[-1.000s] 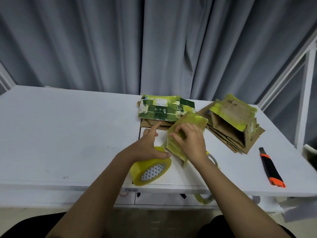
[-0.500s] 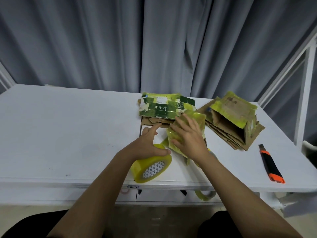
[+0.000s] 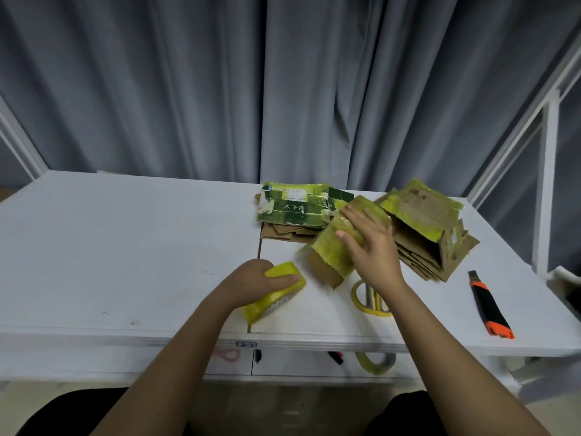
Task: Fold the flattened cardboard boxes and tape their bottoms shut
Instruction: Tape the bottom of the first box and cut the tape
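Cardboard boxes sit on the far right part of the white table [image 3: 125, 247], and the one being worked on, the small box [image 3: 338, 247], serves as the landmark. It lies tilted on the tabletop, wrapped in yellow-green tape, with its brown open end facing the near edge.

Left of the small box and nearer the person, the left hand [image 3: 254, 283] grips a yellow tape roll [image 3: 276, 291], fingers curled over its top and thumb along its side; the roll rests on the table just beside the box.

Behind the small box, a flat green printed box [image 3: 295, 206] lies on top of brown flattened cardboard [image 3: 283, 232].

On the small box itself, the right hand [image 3: 371, 247] presses down with straight, slightly spread fingers laid flat over the taped top.

Just in front of the small box, partly under the right wrist, lies a thin yellow tape ring [image 3: 361, 298].

Right of the small box, touching or nearly touching it, an opened taped box [image 3: 421, 228] lies on its side on a stack of flattened cardboard.

Farther right, well apart, a black and orange utility knife [image 3: 489, 305] lies near the table's edge.
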Available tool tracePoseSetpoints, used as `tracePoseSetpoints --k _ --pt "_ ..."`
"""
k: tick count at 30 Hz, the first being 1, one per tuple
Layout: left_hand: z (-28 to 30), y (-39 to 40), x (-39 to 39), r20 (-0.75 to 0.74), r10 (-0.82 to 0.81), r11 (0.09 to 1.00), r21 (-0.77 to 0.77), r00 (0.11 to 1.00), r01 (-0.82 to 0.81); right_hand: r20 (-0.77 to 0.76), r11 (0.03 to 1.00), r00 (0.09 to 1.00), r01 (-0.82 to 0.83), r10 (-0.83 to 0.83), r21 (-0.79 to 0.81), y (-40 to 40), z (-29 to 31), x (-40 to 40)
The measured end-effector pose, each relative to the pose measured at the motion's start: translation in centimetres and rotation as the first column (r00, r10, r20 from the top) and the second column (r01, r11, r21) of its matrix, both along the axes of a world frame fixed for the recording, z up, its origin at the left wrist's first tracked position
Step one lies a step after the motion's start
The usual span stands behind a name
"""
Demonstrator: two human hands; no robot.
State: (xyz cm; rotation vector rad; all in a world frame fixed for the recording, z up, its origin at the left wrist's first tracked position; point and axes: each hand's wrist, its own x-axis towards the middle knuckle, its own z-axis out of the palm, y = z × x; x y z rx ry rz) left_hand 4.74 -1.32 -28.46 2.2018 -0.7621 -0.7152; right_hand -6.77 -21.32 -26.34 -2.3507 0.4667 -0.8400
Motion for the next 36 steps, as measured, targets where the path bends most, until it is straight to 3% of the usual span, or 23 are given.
tracePoseSetpoints --k 3,6,14,16,19,21,22,26,30,36 --pt "0.4 0.8 0.1 0.234 0.030 1.000 -0.002 0.972 -0.030 0.155 0.998 0.988 0.014 -0.024 0.062 0.6 1.0 -0.8" --pt "-0.1 1.1 0.3 0.539 -0.116 0.970 0.244 0.834 -0.022 0.267 0.987 0.963 -0.015 -0.029 0.163 1.4 1.5 -1.0" --pt "-5.2 2.0 0.4 0.486 -0.243 0.902 0.431 0.840 0.012 0.303 0.911 0.952 -0.090 -0.040 0.403 2.2 0.3 -1.4" --pt "-5.0 1.7 0.5 0.444 -0.160 0.940 0.343 0.882 -0.002 0.294 0.886 0.956 -0.126 -0.012 0.447 2.1 0.5 -1.8" --pt "-1.6 1.1 -0.1 0.342 0.087 0.996 -0.060 0.936 -0.071 0.234 0.874 0.968 -0.190 0.091 0.446 1.9 1.4 -2.2" --pt "1.8 0.3 -1.2 0.286 0.086 0.956 -0.292 0.954 0.002 0.210 0.851 0.964 -0.244 0.162 0.464 1.9 2.5 -2.3" --pt "3.4 -0.2 -1.9 0.272 0.018 0.941 -0.330 0.962 0.076 0.199 0.837 0.960 -0.270 0.196 0.476 1.9 3.2 -2.2" --pt "6.3 -2.1 -3.1 0.264 -0.199 0.892 -0.351 0.944 0.286 0.164 0.822 0.943 -0.333 0.290 0.463 2.4 5.4 -2.0" --pt "7.0 -2.7 -3.3 0.104 -0.192 0.879 -0.425 0.976 0.218 0.211 0.812 0.934 -0.357 0.290 0.462 3.5 5.8 -1.7" --pt "6.8 -2.5 -3.6 0.070 -0.141 0.904 -0.397 0.987 0.158 0.139 0.877 0.943 -0.333 0.303 0.347 4.0 6.3 -1.0"
